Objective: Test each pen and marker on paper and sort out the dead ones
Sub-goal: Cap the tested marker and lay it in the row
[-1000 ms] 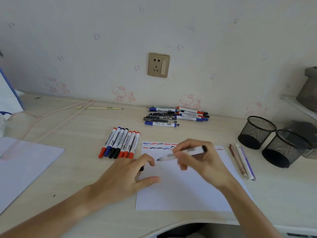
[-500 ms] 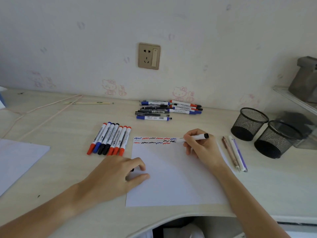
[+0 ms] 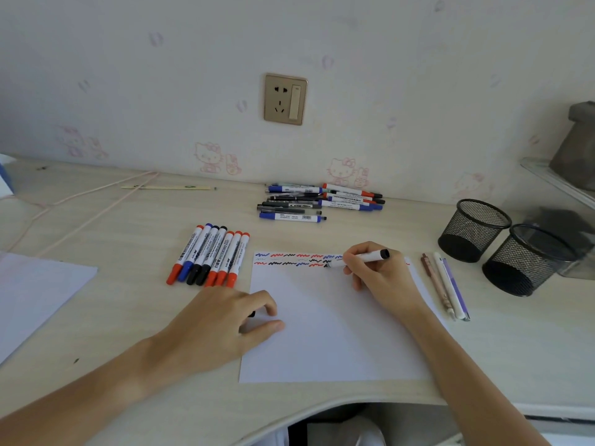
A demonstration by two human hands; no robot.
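My right hand (image 3: 380, 278) grips a white marker with a black end (image 3: 370, 256), its tip down on the top edge of the white paper (image 3: 331, 342) among red, blue and black squiggles (image 3: 296, 259). At the paper's left edge rests my left hand (image 3: 225, 320), fingers curled round a small black cap (image 3: 252, 314) that is mostly hidden. A neat row of several capped whiteboard markers (image 3: 209, 254) lies left of the paper. Further back, by the wall, sits a loose pile of pens and markers (image 3: 318, 202). Three pens (image 3: 446, 284) lie right of the paper.
Two black mesh pen cups (image 3: 473, 230) (image 3: 524, 260) stand at the right. Another white sheet (image 3: 35, 291) lies at the far left. A pink cord (image 3: 87, 201) and a thin pencil (image 3: 167, 187) lie near the wall. The desk's curved front edge (image 3: 289, 423) is below.
My right hand carried the marker from mid-paper up to the top rows of squiggles and set its tip down. My left hand stayed at the paper's left edge.
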